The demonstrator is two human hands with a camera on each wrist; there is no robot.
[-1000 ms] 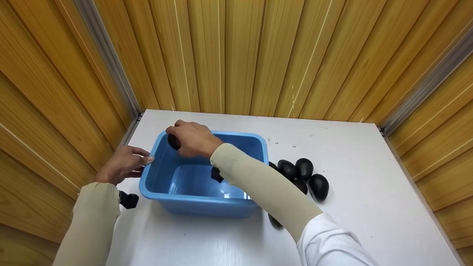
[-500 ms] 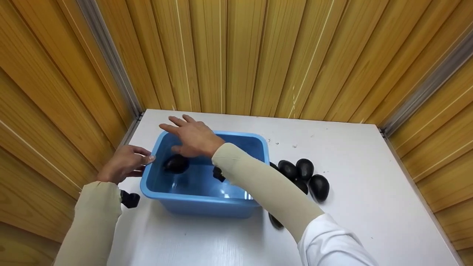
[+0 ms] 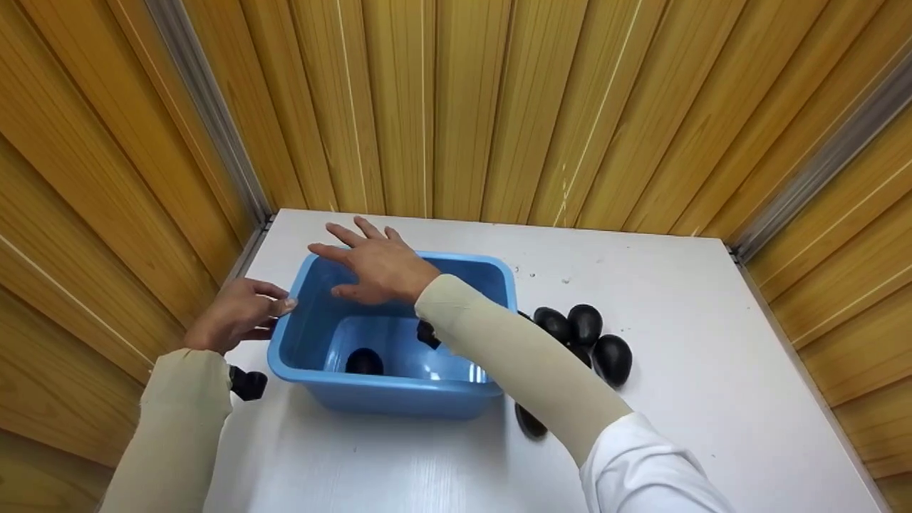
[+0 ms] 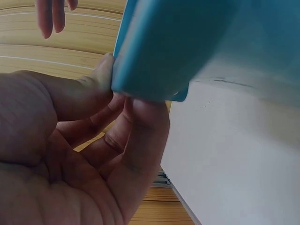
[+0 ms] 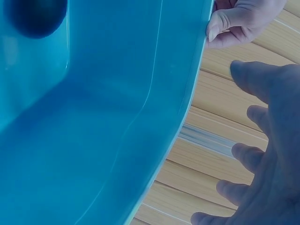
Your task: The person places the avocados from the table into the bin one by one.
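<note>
A blue rectangular plastic basin (image 3: 399,388) stands on the white table. My left hand (image 3: 239,313) pinches its left rim, with the thumb (image 4: 89,89) on one side and fingers curled under the edge in the left wrist view. Over the basin's back left part, my right hand (image 3: 385,271) is spread with nothing in it. One smooth black egg-shaped object (image 3: 364,361) lies on the basin floor near the front wall, partly hidden by the rim. It also appears as a dark round shape (image 5: 37,16) in the right wrist view.
Several more black egg-shaped objects (image 3: 613,360) lie in a group on the table right of the basin. Another one (image 3: 531,422) is partly covered by my right sleeve (image 3: 520,349). Wood-look panels (image 3: 463,107) wall in the table at the back and sides.
My right hand has let go of the black egg-shaped object, which dropped into the basin and rolled toward its front wall. Its fingers have spread. The left hand has stayed at the rim.
</note>
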